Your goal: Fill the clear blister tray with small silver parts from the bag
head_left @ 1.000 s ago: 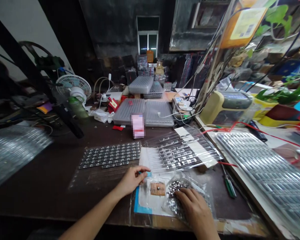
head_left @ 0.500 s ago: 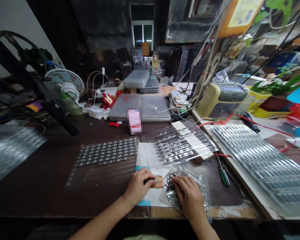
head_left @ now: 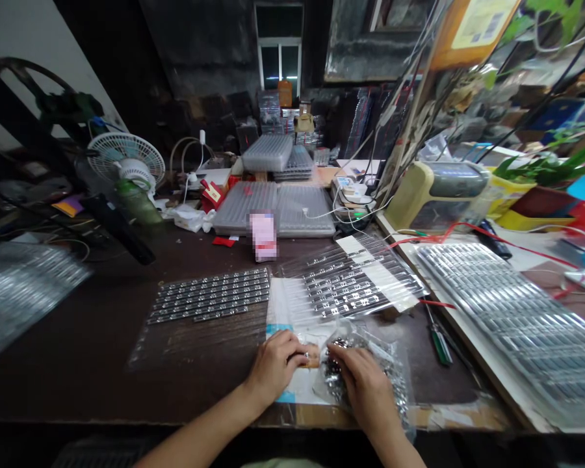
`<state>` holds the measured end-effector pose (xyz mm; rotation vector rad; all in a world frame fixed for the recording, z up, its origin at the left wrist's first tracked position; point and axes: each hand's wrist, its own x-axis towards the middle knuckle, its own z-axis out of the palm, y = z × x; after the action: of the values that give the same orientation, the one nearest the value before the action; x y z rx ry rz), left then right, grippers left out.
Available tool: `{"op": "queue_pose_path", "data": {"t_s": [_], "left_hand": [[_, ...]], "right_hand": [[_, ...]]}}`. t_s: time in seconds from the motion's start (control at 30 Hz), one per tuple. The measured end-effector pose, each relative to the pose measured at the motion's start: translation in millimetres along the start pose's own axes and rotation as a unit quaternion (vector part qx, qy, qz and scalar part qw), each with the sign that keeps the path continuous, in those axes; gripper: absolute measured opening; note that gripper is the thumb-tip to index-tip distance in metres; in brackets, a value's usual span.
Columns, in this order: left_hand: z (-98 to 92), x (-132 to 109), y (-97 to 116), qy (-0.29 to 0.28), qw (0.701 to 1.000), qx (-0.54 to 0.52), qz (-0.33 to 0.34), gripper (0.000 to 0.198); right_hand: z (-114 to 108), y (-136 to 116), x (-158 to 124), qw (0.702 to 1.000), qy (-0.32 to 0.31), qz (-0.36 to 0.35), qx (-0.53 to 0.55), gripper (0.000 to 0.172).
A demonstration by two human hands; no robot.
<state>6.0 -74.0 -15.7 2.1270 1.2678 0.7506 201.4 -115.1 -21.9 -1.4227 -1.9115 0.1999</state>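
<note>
My left hand [head_left: 276,365] rests near the table's front edge, its fingers curled and pinched on a small tan block [head_left: 312,355]. My right hand [head_left: 361,385] lies on a clear plastic bag of small shiny metal parts [head_left: 390,370], with its fingertips bent among the parts beside the block. Both hands sit over a white and blue sheet [head_left: 292,305]. Just beyond them lie a clear tray with rows of dark parts [head_left: 209,297] and another tray [head_left: 355,281] under plastic film.
A green-handled screwdriver [head_left: 437,338] lies right of the bag. A long ribbed tray [head_left: 507,318] fills the right side. A desk fan [head_left: 125,164], grey lidded boxes [head_left: 273,214], cables and a beige machine [head_left: 433,195] stand at the back.
My left hand moved right from the blue sheet's edge onto the tan block. My right hand shifted slightly left in the bag toward it. The view dropped and moved closer.
</note>
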Motion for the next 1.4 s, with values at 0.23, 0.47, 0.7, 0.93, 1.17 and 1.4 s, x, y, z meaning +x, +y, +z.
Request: {"op": "queue_pose_path", "data": {"t_s": [0.23,0.47,0.7,0.93,1.17,1.4], "left_hand": [[-8.3,5.1,-14.0,0.098,0.983,-0.145,-0.059,0.011],[-7.7,5.8,-17.2,0.086,0.981,-0.162,-0.069,0.012],[-7.0,4.8,-16.8,0.081,0.98,-0.165,-0.08,0.012],[-12.2,15.6,-3.9,0.052,0.984,-0.144,-0.087,0.011],[2.8,12.7,14.3,0.013,0.996,-0.09,-0.001,0.01],[13.8,6.5,6.3,0.004,0.998,-0.042,0.044,0.011]], "right_hand": [[26.4,-24.7,15.4,0.999,-0.021,0.021,-0.046,0.013],[26.0,-22.8,14.3,0.995,-0.044,-0.017,-0.092,0.02],[-15.4,25.6,-7.8,0.957,-0.106,-0.194,-0.189,0.042],[-8.9,25.9,-14.2,0.978,-0.037,-0.124,-0.162,0.028],[-2.1,16.4,-9.2,0.991,0.025,-0.069,-0.109,0.021],[-1.2,15.7,-8.6,0.996,0.055,-0.042,-0.06,0.016]]}}
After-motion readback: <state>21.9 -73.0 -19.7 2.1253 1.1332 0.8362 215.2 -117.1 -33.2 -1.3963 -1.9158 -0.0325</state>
